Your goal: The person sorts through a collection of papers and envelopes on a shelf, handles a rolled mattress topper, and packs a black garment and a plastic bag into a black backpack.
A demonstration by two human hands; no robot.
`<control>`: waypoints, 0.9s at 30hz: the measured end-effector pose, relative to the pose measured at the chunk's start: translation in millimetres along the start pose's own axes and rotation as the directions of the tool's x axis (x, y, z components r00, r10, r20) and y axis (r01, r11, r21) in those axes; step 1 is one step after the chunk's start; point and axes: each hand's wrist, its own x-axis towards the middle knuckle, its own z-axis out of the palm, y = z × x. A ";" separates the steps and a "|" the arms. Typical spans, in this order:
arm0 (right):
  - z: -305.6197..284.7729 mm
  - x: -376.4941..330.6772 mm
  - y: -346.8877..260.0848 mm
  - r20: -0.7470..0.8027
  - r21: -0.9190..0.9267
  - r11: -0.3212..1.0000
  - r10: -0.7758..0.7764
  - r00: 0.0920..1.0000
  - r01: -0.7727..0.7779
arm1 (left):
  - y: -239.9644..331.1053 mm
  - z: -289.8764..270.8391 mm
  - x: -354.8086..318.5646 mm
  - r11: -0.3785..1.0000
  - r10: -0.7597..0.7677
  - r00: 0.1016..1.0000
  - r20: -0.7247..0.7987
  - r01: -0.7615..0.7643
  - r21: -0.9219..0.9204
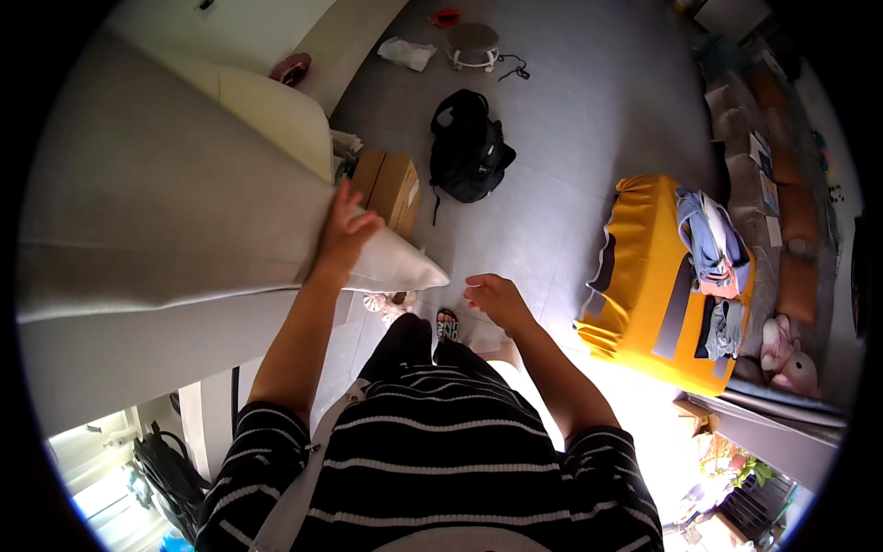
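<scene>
At the centre of the frame the left hand (345, 230) rests on a large pale cushion (166, 202) that fills the left half of the picture; its fingers (361, 221) are spread and curled over the cushion's edge near the pointed corner, gripping it. The right hand (492, 299), just right of centre, hangs free above the tiled floor (552, 166) with fingers loosely half curled, holding nothing. Right of it lies a yellow suitcase (644, 285), open, with folded blue and grey clothes (713, 253) inside. Higher up, above the hands, stand a cardboard box (391, 189) and a black backpack (469, 147)
</scene>
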 end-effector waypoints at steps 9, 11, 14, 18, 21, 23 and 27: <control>-105.8 77.3 -48.8 -0.140 0.049 0.989 0.144 0.980 -0.138 | -60.5 -7.1 165.1 0.950 -0.141 0.787 -0.601 0.278 0.140; -131.8 110.4 -69.2 -0.172 0.048 0.989 0.147 0.974 -0.141 | -74.4 12.2 208.3 0.924 -0.245 0.818 -0.520 0.360 0.130; -171.5 167.4 -93.0 -0.241 0.105 0.979 0.197 0.950 -0.177 | -124.0 27.2 285.9 0.874 -0.356 0.849 -0.389 0.450 0.182; -211.6 238.0 -116.5 -0.210 0.249 0.942 0.279 0.937 -0.225 | -151.8 81.8 369.0 0.815 -0.552 0.825 -0.119 0.564 0.135; -235.6 291.6 -106.6 -0.177 0.242 0.933 0.312 0.933 -0.266 | -190.6 132.3 422.6 0.817 -0.565 0.825 0.007 0.557 0.150; -247.4 326.5 -97.4 -0.153 0.285 0.907 0.363 0.919 -0.311 | -230.7 166.3 466.6 0.805 -0.585 0.811 0.025 0.577 0.140; -270.4 383.2 -43.8 -0.104 0.246 0.916 0.351 0.931 -0.318 | -311.8 232.0 562.1 0.709 -0.703 0.711 -0.013 0.703 0.055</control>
